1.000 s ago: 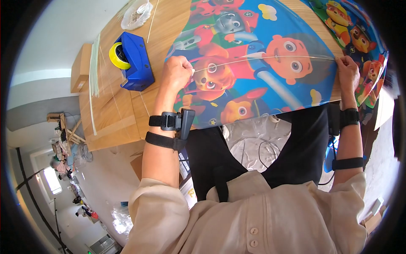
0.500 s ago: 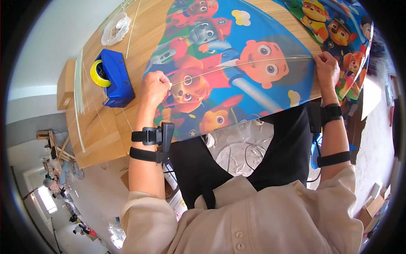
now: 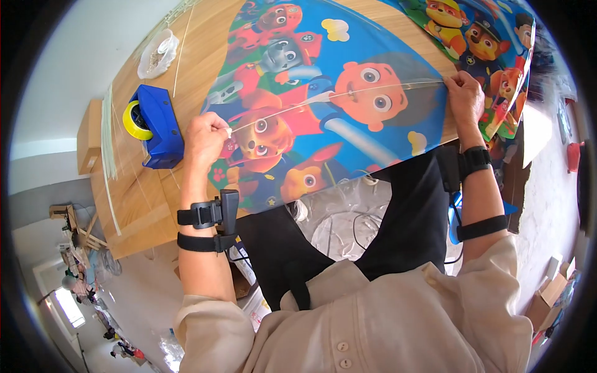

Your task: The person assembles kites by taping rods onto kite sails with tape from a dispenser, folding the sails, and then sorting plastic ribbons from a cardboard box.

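Observation:
A blue printed sheet (image 3: 367, 133) with cartoon characters, shaped like a kite sail, lies over the table's front edge and onto the lap. Across it runs a thin pale rod (image 3: 305, 104); whether clear tape lies along it I cannot tell. My left hand (image 3: 205, 137) is closed in a pinch on the rod's left end, where a small white piece shows at the fingertips. On the sheet's right side, my right hand (image 3: 465, 99) pinches the rod's other end, close to the sheet's edge.
A blue tape dispenser (image 3: 163, 127) with a yellow-cored roll stands left on the wooden table (image 3: 134, 214). Behind it is a clear plastic tub (image 3: 157, 55). Thin white rods (image 3: 107, 143) lie along the left edge by a cardboard box (image 3: 90, 137). Another printed sheet (image 3: 485, 46) hangs at right.
Both hands and the sheet appear shifted slightly left, along with the whole view. My left hand sits a little lower, still pinching; the rod looks straighter.

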Demonstrator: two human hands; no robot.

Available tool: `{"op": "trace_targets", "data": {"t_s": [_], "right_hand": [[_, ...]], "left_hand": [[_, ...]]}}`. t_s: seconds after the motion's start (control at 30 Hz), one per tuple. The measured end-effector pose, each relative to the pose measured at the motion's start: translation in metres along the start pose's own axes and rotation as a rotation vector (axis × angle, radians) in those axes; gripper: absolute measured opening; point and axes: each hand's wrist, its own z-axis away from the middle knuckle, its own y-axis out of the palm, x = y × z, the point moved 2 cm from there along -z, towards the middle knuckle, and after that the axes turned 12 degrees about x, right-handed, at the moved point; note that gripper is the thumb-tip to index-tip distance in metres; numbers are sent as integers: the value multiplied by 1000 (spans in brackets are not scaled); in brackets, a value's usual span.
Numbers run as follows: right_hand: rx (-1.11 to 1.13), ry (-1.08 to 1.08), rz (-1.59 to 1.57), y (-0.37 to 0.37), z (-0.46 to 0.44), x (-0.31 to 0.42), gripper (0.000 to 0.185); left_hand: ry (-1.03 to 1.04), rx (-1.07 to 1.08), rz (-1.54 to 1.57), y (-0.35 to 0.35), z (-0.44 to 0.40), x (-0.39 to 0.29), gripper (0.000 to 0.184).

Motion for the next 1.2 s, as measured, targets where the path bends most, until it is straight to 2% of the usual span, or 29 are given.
{"op": "trace_targets", "data": {"t_s": [0.03, 0.23, 0.57, 0.73, 1.0, 1.1, 1.2], "right_hand": [[-6, -6, 3, -1, 1, 1, 20], [3, -11, -24, 0, 0, 0, 21], [-8, -11, -16, 1, -3, -2, 22], [-6, 23, 24, 0, -6, -1, 25], [-4, 77, 27, -5, -5, 2, 23], [63, 112, -5, -10, -2, 10, 23], [0, 132, 61, -6, -9, -2, 21]], "left_hand": [[-22, 3, 82, -3, 4, -5, 5], [-6, 57, 9, -4, 16, -9, 4], [-3, 22, 37, 13, 7, 10, 2], [-8, 29, -43, 14, 3, 12, 4], [-13, 50, 12, 15, 0, 20, 3], [-12, 44, 34, 16, 0, 21, 3], [-14, 49, 61, 15, 1, 19, 3]]}}
